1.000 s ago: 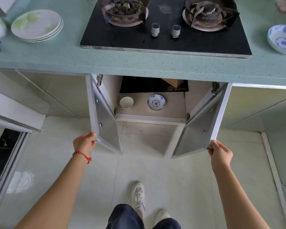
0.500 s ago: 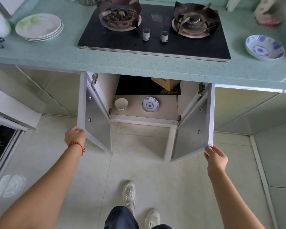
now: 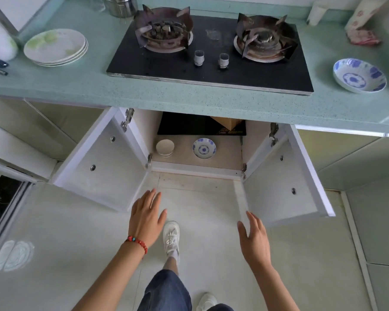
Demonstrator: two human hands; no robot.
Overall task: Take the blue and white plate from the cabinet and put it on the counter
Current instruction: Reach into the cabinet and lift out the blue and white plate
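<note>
The long green table (image 3: 54,86) has no new plate yet. Below, the white cabinet (image 3: 103,167) doors are wide. Left hand (image 3: 147,217) and right hand (image 3: 254,237) are open, holding nothing. The small round blue and white plate (image 3: 204,148) sits inside.

text: none legible | gold lettering on black panel (image 3: 231,131) in cabinet: too blurred

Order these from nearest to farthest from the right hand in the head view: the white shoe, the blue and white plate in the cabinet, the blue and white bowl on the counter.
From the right hand:
1. White shoe, on the floor to its left.
2. Blue and white plate, inside the open cabinet, ahead.
3. Blue and white bowl, on the counter, far right.
</note>
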